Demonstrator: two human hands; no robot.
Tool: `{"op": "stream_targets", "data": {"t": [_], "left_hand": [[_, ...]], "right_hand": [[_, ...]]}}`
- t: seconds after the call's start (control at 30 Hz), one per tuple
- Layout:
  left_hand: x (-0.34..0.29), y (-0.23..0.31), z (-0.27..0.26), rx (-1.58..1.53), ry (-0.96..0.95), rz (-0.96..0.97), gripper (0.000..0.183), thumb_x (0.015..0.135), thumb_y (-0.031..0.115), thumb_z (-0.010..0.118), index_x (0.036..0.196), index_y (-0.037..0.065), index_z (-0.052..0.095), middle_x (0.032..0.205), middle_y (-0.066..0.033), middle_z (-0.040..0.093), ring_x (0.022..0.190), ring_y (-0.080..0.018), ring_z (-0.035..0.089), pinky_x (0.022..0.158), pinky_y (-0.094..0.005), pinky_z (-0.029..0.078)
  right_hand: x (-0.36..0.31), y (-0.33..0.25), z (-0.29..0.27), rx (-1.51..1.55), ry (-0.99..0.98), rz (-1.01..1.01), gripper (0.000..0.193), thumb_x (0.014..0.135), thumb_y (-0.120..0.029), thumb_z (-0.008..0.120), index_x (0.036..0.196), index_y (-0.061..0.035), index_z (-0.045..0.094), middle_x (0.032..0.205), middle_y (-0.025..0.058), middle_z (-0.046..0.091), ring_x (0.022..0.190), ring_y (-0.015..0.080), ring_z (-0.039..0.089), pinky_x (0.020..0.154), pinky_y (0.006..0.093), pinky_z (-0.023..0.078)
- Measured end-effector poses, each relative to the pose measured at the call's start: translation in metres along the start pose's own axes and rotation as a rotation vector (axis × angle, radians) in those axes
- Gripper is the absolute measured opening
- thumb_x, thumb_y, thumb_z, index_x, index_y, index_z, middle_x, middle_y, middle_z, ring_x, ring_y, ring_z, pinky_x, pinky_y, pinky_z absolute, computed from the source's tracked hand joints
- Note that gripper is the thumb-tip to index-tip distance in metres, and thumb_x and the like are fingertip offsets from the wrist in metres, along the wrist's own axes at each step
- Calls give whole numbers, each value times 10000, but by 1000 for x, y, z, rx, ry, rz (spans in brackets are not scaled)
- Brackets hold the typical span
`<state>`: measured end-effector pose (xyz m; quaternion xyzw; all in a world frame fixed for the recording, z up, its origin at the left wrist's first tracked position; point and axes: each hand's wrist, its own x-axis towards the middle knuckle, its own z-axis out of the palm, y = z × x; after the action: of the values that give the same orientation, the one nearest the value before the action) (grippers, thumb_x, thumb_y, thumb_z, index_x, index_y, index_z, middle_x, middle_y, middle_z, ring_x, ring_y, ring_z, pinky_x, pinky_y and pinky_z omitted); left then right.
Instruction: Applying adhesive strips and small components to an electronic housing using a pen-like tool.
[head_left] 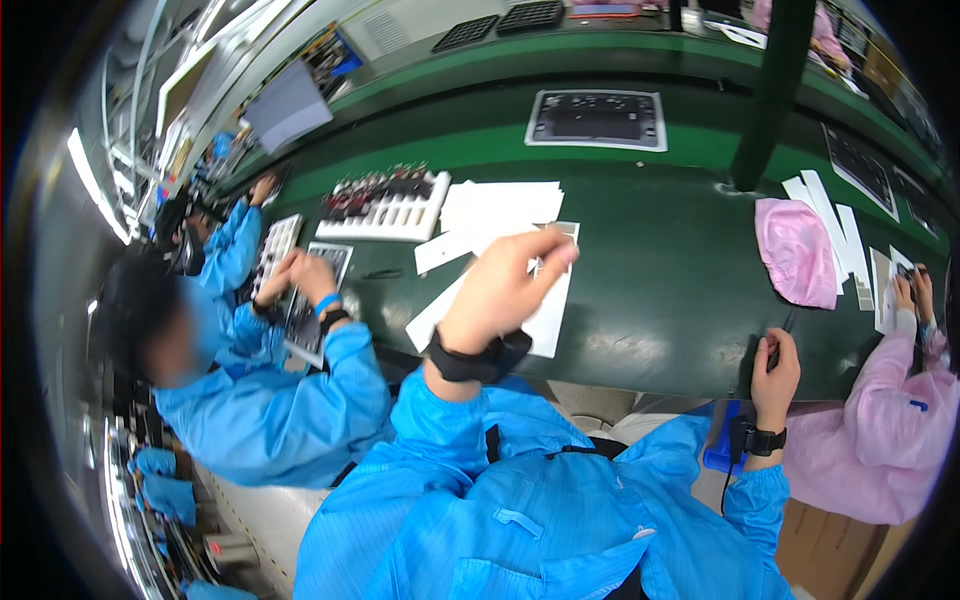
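My left hand [508, 285] is raised over white sheets [548, 325] on the green table. Its fingers are curled and thumb and fingertips come together; motion softens the outline, and whatever may be pinched there is hidden. At the table's front edge on the right, my right hand [776, 372] is closed around dark, slim tweezers [791, 319]. They point away from me toward a pink cloth cap [797, 252]. Each of my wrists wears a black strap. More white paper [505, 203] lies just beyond my left hand.
A white slotted tray [385, 217] holding small dark parts stands to the left. Dark tweezers [382, 273] lie before it. Co-workers sit close on both sides, a blue sleeve [290, 400] left and a pink sleeve [890, 375] right. A green post [775, 100] rises behind the cap.
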<state>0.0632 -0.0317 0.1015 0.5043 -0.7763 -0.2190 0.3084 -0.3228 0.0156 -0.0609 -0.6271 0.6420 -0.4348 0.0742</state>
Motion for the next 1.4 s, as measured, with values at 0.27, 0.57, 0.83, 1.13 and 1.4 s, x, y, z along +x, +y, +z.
{"op": "stream_targets", "data": {"t": [0.27, 0.57, 0.83, 1.13, 1.4], "left_hand": [[-103, -98, 92, 280, 143, 7, 453, 890, 167, 606, 1331, 87, 541, 1402, -112, 511, 1326, -299, 446, 1080, -422, 347], [-107, -93, 84, 358, 4, 19, 492, 920, 267, 577, 1376, 98, 507, 1449, -103, 470, 1357, -293, 410, 1118, -446, 297], [-97, -89, 78, 362, -83, -52, 532, 902, 286, 593, 1388, 91, 499, 1457, -98, 462, 1345, -294, 419, 1114, -458, 302], [-76, -84, 74, 386, -147, -135, 567, 853, 306, 630, 1377, 120, 524, 1452, -78, 472, 1324, -269, 439, 1096, -455, 309], [-90, -83, 74, 408, -82, -84, 538, 872, 344, 625, 1352, 114, 547, 1424, -80, 500, 1301, -257, 462, 1071, -446, 333]], "right_hand": [[-1, 10, 5, 17, 10, -107, 166, 977, -122, 549, 1077, -17, 630, 919, 107, 642, 814, 219, 630, 754, 319, 494], [1, -7, 4, -217, -233, -143, 317, 1005, -216, 484, 1269, -77, 588, 1268, 152, 589, 1229, 349, 506, 1046, 409, 378], [10, -27, 2, -281, -331, -172, 389, 906, -110, 568, 1288, -37, 560, 1334, 126, 579, 1281, 358, 475, 1082, 430, 344], [27, -25, 1, -316, -493, -174, 412, 878, -56, 544, 1286, -6, 522, 1377, 133, 547, 1333, 359, 434, 1116, 490, 292], [14, -38, 4, -208, -325, -92, 395, 887, -42, 534, 1279, -34, 583, 1272, 170, 609, 1218, 388, 523, 1061, 464, 369]]}}
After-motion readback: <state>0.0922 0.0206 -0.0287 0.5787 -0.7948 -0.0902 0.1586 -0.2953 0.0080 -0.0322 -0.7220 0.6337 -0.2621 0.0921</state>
